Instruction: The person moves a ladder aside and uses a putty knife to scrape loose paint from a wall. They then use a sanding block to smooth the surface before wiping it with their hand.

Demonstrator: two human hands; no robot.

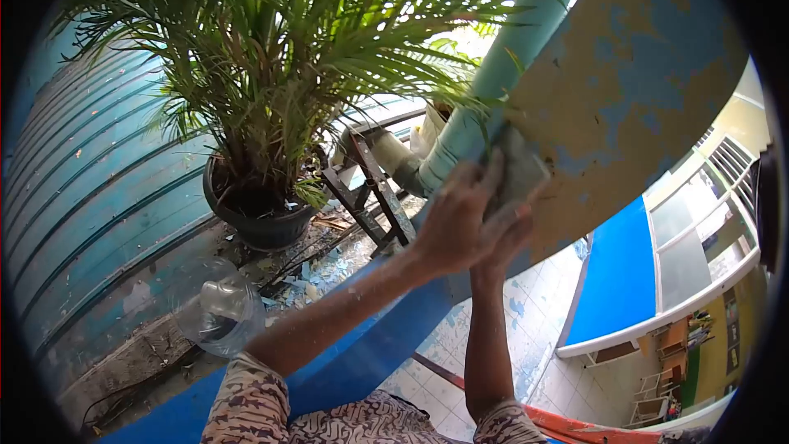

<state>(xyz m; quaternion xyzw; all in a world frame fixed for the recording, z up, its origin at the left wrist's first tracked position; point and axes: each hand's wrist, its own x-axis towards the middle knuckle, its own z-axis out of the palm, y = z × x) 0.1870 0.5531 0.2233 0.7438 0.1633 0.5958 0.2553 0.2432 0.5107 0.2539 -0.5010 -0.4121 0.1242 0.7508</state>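
Observation:
A curved panel with patchy blue and brown, worn paint rises in front of me. Against its lower left edge, both my hands are together on a grey, flat piece that looks like a sheet of sandpaper, somewhat blurred. My left hand is closed on its left side. My right hand sits lower, its fingers bent around the bottom of the piece and partly hidden behind the left hand. Just left of the piece runs a light teal pipe, close to my left fingers.
A potted palm stands left, its fronds reaching over the pipe. Nearby are a dark metal frame, a clear plastic bottle and scattered paint flakes. A blue ledge passes under my arms. Tiled floor lies below right.

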